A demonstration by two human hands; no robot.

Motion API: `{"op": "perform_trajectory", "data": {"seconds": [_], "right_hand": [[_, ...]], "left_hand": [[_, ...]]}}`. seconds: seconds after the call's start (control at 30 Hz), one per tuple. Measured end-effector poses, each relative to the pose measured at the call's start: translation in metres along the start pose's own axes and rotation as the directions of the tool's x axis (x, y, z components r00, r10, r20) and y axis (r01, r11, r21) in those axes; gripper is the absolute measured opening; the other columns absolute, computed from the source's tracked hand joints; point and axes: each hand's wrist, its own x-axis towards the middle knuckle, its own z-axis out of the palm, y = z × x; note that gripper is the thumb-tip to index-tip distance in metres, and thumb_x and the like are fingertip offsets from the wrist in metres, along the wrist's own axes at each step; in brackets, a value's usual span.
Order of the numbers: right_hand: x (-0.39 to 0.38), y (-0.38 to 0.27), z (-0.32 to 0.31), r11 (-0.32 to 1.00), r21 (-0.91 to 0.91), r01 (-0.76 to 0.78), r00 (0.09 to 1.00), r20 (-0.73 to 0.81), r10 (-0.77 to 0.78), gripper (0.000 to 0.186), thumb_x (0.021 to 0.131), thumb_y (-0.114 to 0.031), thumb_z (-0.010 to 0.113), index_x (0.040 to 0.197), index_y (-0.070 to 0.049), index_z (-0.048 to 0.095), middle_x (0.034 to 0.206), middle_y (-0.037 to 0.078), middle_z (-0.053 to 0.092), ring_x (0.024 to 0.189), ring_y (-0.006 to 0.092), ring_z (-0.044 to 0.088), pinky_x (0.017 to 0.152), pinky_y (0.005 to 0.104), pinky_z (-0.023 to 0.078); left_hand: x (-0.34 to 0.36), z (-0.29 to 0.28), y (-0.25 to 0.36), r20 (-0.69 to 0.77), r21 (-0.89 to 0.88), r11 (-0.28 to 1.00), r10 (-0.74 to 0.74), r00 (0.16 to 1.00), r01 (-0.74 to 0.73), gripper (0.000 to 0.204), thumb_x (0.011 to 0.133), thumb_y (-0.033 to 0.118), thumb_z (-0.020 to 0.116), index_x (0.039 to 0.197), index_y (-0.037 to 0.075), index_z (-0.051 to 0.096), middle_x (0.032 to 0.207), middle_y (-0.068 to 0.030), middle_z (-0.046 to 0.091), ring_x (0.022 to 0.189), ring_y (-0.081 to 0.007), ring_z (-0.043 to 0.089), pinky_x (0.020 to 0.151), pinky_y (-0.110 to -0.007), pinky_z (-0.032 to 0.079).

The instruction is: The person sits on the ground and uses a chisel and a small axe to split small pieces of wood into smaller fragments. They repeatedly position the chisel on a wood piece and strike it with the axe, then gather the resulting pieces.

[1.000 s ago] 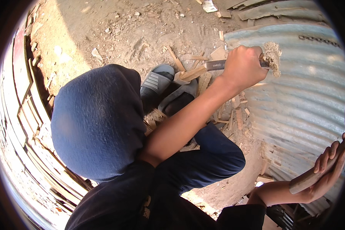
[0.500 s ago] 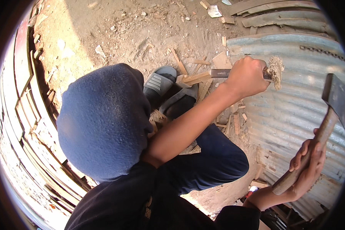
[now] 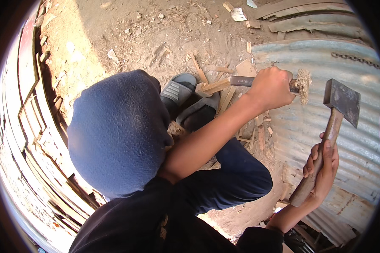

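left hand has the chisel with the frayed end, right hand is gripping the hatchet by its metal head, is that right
Not quite: in the head view, the right hand grips the hatchet by its wooden handle, not by its metal head. The rest holds: the left hand has the chisel with the frayed end.

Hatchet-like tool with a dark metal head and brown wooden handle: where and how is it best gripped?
Probably by the middle of the brown wooden handle, palm from the picture's right, as the bare right hand does: the handle is slim and slants up rightward, with the broad dark metal head at its far end.
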Motion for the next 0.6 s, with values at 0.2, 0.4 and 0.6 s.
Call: {"op": "perform_trajectory", "data": {"seconds": [0.2, 0.4, 0.6], "right_hand": [[-0.012, -0.041, -0.026, 0.907, 0.053, 0.418, 0.878, -0.281, -0.388, 0.042, 0.098, -0.028, 0.047, 0.127, 0.001, 0.037, 0.07, 0.003, 0.041, 0.04, 0.0048, 0.037, 0.032, 0.0168, 0.035], [-0.014, -0.025, -0.009, 0.925, -0.249, 0.288, 0.894, -0.278, -0.353, 0.039, 0.093, -0.026, 0.056, 0.12, 0.0, 0.045, 0.063, 0.002, 0.047, 0.041, 0.0082, 0.042, 0.036, 0.0218, 0.035], [-0.011, -0.018, 0.007, 0.988, -0.148, 0.045, 0.997, 0.076, -0.034, 0.037, 0.092, -0.023, 0.056, 0.117, 0.003, 0.048, 0.064, 0.002, 0.047, 0.041, 0.0067, 0.042, 0.037, 0.0196, 0.033]], "left_hand": [[0.004, -0.003, 0.002, -0.025, -0.06, 0.996, -0.061, 0.998, 0.059, 0.017, 0.061, 0.009, 0.064, 0.06, -0.006, 0.055, 0.057, -0.0247, 0.055, 0.056, -0.0391, 0.058, 0.056, -0.041, 0.048], [0.002, 0.009, 0.013, 0.082, -0.139, 0.988, -0.059, 0.995, 0.07, 0.014, 0.06, 0.01, 0.063, 0.065, -0.003, 0.063, 0.064, -0.0268, 0.06, 0.064, -0.0417, 0.062, 0.064, -0.043, 0.053], [0.0, -0.005, 0.005, 0.056, -0.069, 0.993, -0.089, 0.994, 0.092, 0.015, 0.061, 0.01, 0.062, 0.068, -0.004, 0.064, 0.066, -0.0271, 0.061, 0.065, -0.0424, 0.062, 0.065, -0.044, 0.053]]}}
